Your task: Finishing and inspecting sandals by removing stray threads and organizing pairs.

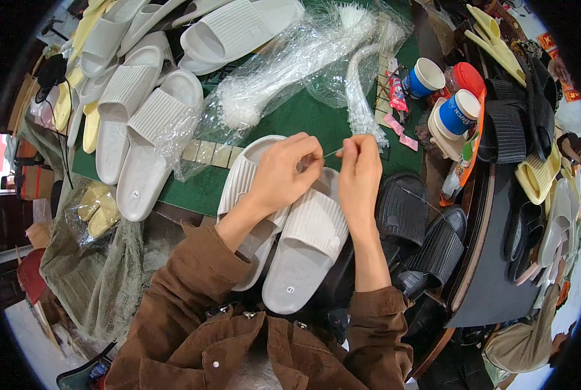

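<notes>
My left hand (289, 170) and my right hand (359, 174) meet above a pair of light grey slide slippers. Each pinches one part of a thin clear plastic strand (332, 154) that spans the small gap between the fingertips. Beneath my right hand lies the right grey slipper (295, 276), heel toward me. The left grey slipper (258, 244) lies close beside it, partly covered by my left hand and wrist. Beyond the hands, a bundle of similar clear strands (364, 97) rests on a plastic bag.
More grey slippers (149, 175) lie at the left of the green table mat (297, 120). A plastic bag of strands (251, 97) covers the far middle. Black slippers (401, 211) sit to the right, below paper cups (459, 112) and a red-lidded jar (467, 79). Yellow slippers (538, 172) are farther right.
</notes>
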`<action>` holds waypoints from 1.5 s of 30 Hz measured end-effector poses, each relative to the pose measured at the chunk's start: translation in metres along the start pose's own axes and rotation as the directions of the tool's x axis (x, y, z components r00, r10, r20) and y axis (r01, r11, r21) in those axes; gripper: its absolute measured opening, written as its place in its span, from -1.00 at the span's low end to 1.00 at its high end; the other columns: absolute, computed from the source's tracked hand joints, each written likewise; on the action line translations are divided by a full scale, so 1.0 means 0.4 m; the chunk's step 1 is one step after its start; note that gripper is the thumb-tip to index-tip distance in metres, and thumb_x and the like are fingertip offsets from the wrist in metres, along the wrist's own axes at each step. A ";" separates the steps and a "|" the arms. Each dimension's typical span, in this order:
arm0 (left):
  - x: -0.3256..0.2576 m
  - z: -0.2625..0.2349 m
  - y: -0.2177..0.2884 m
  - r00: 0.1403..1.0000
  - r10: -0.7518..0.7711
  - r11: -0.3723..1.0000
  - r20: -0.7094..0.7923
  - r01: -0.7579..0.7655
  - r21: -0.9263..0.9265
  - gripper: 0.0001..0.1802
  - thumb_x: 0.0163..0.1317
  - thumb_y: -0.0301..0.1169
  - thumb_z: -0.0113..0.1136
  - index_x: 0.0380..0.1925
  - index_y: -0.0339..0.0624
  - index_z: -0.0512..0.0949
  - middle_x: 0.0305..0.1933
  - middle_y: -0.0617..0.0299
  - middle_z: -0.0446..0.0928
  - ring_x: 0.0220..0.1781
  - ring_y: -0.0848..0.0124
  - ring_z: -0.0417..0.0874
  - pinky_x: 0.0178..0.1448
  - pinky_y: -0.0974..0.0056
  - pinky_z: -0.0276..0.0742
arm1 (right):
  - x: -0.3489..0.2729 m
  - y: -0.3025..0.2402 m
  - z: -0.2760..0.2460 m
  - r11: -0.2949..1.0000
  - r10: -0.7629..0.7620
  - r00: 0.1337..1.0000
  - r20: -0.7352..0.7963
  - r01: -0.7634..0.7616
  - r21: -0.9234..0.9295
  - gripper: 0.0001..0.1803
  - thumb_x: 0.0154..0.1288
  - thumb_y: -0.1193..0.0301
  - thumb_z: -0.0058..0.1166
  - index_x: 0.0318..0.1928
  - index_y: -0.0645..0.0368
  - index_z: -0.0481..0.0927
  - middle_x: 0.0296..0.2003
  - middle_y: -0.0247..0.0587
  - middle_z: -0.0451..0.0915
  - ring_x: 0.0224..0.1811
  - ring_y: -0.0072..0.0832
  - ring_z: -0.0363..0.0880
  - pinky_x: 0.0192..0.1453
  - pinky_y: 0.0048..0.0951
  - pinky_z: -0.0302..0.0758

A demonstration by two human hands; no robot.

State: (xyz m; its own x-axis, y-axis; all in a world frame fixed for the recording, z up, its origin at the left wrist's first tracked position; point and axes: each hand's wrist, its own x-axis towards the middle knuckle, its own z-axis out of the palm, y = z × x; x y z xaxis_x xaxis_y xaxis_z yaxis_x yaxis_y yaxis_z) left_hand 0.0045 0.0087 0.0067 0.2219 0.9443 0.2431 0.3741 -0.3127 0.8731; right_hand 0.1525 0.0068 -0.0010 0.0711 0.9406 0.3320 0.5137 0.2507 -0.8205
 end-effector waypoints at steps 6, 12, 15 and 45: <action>-0.006 0.004 -0.007 0.996 -0.086 0.993 -0.017 0.084 -0.078 -0.92 0.15 -0.52 0.21 -0.40 -0.32 0.53 -0.45 0.19 0.50 -0.49 0.48 0.48 -0.41 0.36 0.36 | -0.001 -0.003 0.007 0.999 0.043 0.999 0.028 -0.044 0.029 -0.90 0.34 0.55 0.02 -0.31 0.33 0.40 -0.42 0.02 0.44 -0.38 -0.07 0.48 -0.29 -0.19 0.41; -0.004 0.009 -0.013 0.996 -0.091 0.995 -0.012 0.090 -0.053 -0.90 0.14 -0.51 0.22 -0.40 -0.34 0.54 -0.44 0.12 0.55 -0.42 0.33 0.56 -0.33 0.28 0.45 | -0.001 -0.017 0.003 0.998 -0.067 0.994 0.086 0.066 0.021 -0.92 0.30 0.56 0.02 -0.31 0.30 0.41 -0.39 0.04 0.44 -0.37 0.00 0.47 -0.28 -0.15 0.41; -0.005 0.012 -0.022 0.997 -0.069 0.997 -0.035 0.068 -0.038 -0.91 0.14 -0.55 0.23 -0.38 -0.37 0.55 -0.45 0.15 0.55 -0.46 0.47 0.53 -0.36 0.36 0.44 | -0.003 -0.016 0.010 0.995 -0.098 0.987 0.126 0.097 0.010 -0.93 0.29 0.56 0.01 -0.31 0.29 0.41 -0.38 0.04 0.43 -0.35 0.04 0.47 -0.29 -0.12 0.41; -0.007 0.013 -0.023 0.998 -0.036 0.999 -0.044 0.036 0.004 -0.91 0.13 -0.55 0.24 -0.45 -0.34 0.51 -0.49 0.17 0.49 -0.49 0.46 0.49 -0.39 0.35 0.41 | -0.002 -0.016 0.007 0.994 -0.108 0.984 0.142 0.108 0.006 -0.93 0.31 0.56 -0.01 -0.29 0.30 0.39 -0.35 0.07 0.43 -0.32 0.06 0.47 -0.27 -0.11 0.42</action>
State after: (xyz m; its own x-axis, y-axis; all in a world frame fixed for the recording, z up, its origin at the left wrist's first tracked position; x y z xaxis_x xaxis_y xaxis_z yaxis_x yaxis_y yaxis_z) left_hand 0.0051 0.0084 -0.0040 0.1682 0.9585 0.2304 0.3853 -0.2790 0.8796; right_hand 0.1468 0.0052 0.0025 -0.1069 0.9309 0.3492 0.5130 0.3525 -0.7827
